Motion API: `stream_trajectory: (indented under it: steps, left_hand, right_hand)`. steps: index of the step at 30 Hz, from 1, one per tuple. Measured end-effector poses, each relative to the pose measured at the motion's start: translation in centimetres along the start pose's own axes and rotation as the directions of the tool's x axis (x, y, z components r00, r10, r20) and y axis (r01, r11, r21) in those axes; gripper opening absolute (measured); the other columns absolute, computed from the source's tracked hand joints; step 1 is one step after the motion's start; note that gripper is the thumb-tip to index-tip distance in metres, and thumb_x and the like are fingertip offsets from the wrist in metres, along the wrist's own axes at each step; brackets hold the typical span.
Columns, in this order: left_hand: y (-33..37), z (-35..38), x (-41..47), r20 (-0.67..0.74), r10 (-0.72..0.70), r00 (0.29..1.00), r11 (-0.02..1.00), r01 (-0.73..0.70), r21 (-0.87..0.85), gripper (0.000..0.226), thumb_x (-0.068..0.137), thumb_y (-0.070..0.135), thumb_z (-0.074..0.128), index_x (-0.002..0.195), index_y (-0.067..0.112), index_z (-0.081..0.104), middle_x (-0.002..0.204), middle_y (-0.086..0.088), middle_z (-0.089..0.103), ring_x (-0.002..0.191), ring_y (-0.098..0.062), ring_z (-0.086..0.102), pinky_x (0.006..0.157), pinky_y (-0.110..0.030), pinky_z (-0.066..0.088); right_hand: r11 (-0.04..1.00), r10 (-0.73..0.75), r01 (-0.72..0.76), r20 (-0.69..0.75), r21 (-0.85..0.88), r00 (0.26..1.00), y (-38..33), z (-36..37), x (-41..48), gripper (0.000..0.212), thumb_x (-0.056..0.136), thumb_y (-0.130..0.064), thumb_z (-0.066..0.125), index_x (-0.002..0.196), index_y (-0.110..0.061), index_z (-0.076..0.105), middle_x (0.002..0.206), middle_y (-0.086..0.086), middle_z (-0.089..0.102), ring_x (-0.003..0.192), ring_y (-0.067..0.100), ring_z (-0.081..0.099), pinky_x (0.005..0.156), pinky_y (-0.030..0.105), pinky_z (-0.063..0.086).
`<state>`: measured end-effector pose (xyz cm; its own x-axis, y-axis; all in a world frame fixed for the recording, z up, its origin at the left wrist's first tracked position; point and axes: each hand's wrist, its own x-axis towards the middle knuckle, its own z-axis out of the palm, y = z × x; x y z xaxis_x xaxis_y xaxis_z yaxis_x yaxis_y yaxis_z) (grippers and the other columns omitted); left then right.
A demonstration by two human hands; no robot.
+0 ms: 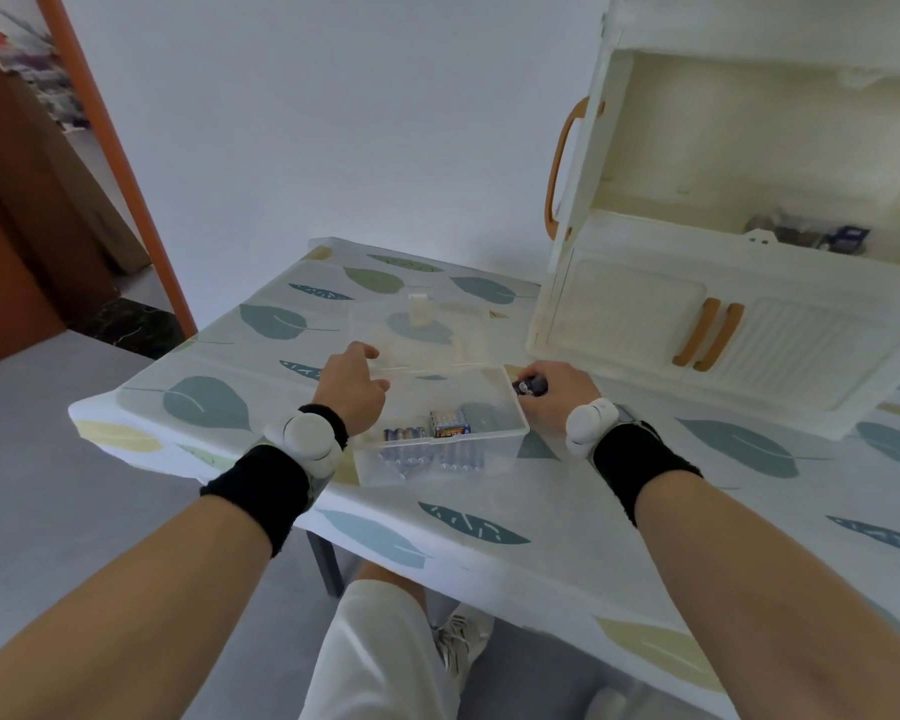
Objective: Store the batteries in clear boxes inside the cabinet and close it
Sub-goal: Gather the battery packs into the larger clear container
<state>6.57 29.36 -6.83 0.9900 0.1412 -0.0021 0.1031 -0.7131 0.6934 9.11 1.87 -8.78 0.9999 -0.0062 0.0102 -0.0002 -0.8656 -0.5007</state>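
A clear plastic box stands on the table in front of me, its clear lid lying open behind it. Several blue batteries and a small battery pack lie inside the box. My left hand rests at the box's left rear corner, fingers on the lid's edge. My right hand is at the box's right edge, closed around dark batteries. The cream cabinet stands at the right with its upper door swung open; another clear box with batteries sits on its shelf.
The table wears a leaf-print cloth. The cabinet's lower doors with two orange handles are shut. A doorway with an orange frame is at the left. My leg and shoe show below the table's front edge.
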Motion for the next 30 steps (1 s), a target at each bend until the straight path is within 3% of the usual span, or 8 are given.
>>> stream_trajectory:
  steps: [4, 7, 11, 14, 19, 25, 30]
  left_hand:
    - [2.2, 2.1, -1.0, 0.067, 0.035, 0.997, 0.999, -0.035, -0.003, 0.047, 0.096, 0.015, 0.060, 0.139, 0.008, 0.045, 0.140, -0.016, 0.049, 0.129, -0.032, 0.047, 0.106, -0.039, 0.040]
    - [4.6, 4.3, -1.8, 0.094, 0.083, 0.992, 0.997, -0.081, -0.020, 0.047, 0.096, 0.015, 0.061, 0.139, 0.006, 0.044, 0.141, -0.016, 0.048, 0.129, -0.032, 0.047, 0.106, -0.036, 0.038]
    - [8.0, 7.2, -2.6, 0.115, 0.144, 0.983, 0.990, -0.143, -0.023, 0.048, 0.096, 0.015, 0.061, 0.140, 0.005, 0.045, 0.142, -0.016, 0.048, 0.131, -0.032, 0.046, 0.109, -0.037, 0.037]
    - [11.0, 9.5, -3.3, 0.138, 0.197, 0.971, 0.980, -0.196, -0.025, 0.048, 0.096, 0.013, 0.061, 0.140, 0.005, 0.045, 0.141, -0.017, 0.048, 0.130, -0.032, 0.047, 0.108, -0.037, 0.039]
    - [15.8, 13.3, -4.9, 0.186, 0.257, 0.948, 0.966, -0.247, -0.075, 0.050, 0.096, 0.013, 0.060, 0.142, 0.005, 0.042, 0.144, -0.016, 0.044, 0.132, -0.032, 0.046, 0.108, -0.034, 0.038]
    - [18.6, 15.7, -5.7, 0.230, 0.293, 0.928, 0.956, -0.287, -0.062, 0.053, 0.096, 0.015, 0.060, 0.144, 0.005, 0.041, 0.144, -0.015, 0.044, 0.132, -0.031, 0.045, 0.105, -0.034, 0.039]
    - [18.1, 16.7, -5.8, 0.256, 0.253, 0.933, 0.967, -0.251, -0.040, 0.054, 0.095, 0.016, 0.062, 0.144, 0.005, 0.041, 0.145, -0.016, 0.044, 0.132, -0.032, 0.046, 0.107, -0.036, 0.039]
  right_hand:
    - [1.000, 0.003, -0.002, -0.061, 0.022, 0.998, 1.5, -3.2, -0.8, 0.026, 0.085, -0.029, 0.071, 0.109, -0.022, 0.071, 0.107, 0.001, 0.071, 0.086, 0.016, 0.058, 0.074, 0.020, 0.037]
    - [0.999, 0.038, -0.038, -0.120, 0.003, 0.992, 3.3, -6.0, -1.8, 0.029, 0.087, -0.028, 0.071, 0.114, -0.019, 0.069, 0.112, 0.004, 0.071, 0.095, 0.022, 0.063, 0.074, 0.021, 0.039]
    - [0.996, 0.082, -0.090, -0.218, -0.026, 0.973, 6.5, -9.8, -4.3, 0.029, 0.089, -0.032, 0.068, 0.115, -0.019, 0.066, 0.113, 0.002, 0.069, 0.091, 0.019, 0.060, 0.073, 0.023, 0.037]
    - [0.996, 0.092, -0.094, -0.284, 0.007, 0.955, 8.4, -12.3, -6.5, 0.029, 0.089, -0.033, 0.068, 0.116, -0.022, 0.067, 0.112, 0.000, 0.069, 0.100, 0.022, 0.063, 0.077, 0.022, 0.037]
    - [1.000, 0.026, -0.028, -0.352, 0.001, 0.935, 10.0, -14.7, -9.4, 0.027, 0.085, -0.036, 0.070, 0.110, -0.026, 0.068, 0.102, -0.006, 0.070, 0.092, 0.015, 0.063, 0.074, 0.022, 0.038]
    - [1.000, -0.015, 0.014, -0.157, -0.011, 0.987, 10.0, -14.0, -11.0, 0.045, 0.083, -0.037, 0.075, 0.125, -0.026, 0.061, 0.110, -0.005, 0.066, 0.092, 0.012, 0.059, 0.079, 0.021, 0.041]
    - [0.999, -0.038, 0.033, -0.134, -0.039, 0.990, 10.7, -12.7, -11.1, 0.037, 0.078, -0.033, 0.077, 0.110, -0.025, 0.062, 0.099, -0.007, 0.067, 0.085, 0.012, 0.061, 0.068, 0.020, 0.045]
